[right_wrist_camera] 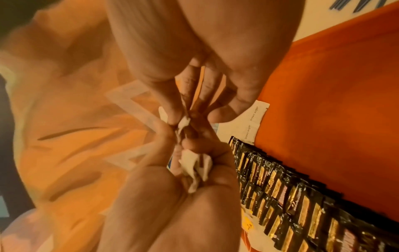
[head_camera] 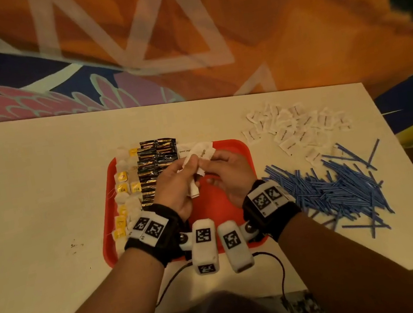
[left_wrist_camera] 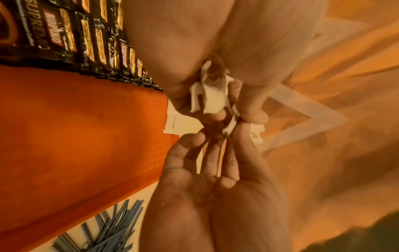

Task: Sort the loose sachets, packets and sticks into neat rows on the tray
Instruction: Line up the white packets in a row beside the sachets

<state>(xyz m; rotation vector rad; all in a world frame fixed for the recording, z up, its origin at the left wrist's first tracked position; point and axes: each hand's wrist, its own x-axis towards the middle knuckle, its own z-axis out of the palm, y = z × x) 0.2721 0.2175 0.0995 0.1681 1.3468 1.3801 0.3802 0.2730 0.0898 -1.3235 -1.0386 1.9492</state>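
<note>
A white table [head_camera: 40, 184] stands before an orange patterned cloth, with a red tray [head_camera: 237, 151] at its middle. Above the tray, the left hand [head_camera: 175, 186] clutches a bunch of white sugar sachets [head_camera: 194, 185], how many hidden in its curled fingers, while the right hand [head_camera: 230, 174] pinches one sachet [head_camera: 205, 149] from it. Black coffee packets [head_camera: 156, 164] and tea bags [head_camera: 123, 186] sit in rows on the tray's left; to its right lie loose sachets [head_camera: 296, 127] and blue sticks [head_camera: 342, 188].

A white table [head_camera: 30, 202] stands against an orange wall mural [head_camera: 287, 28] with pale triangles, under warm dim light.
</note>
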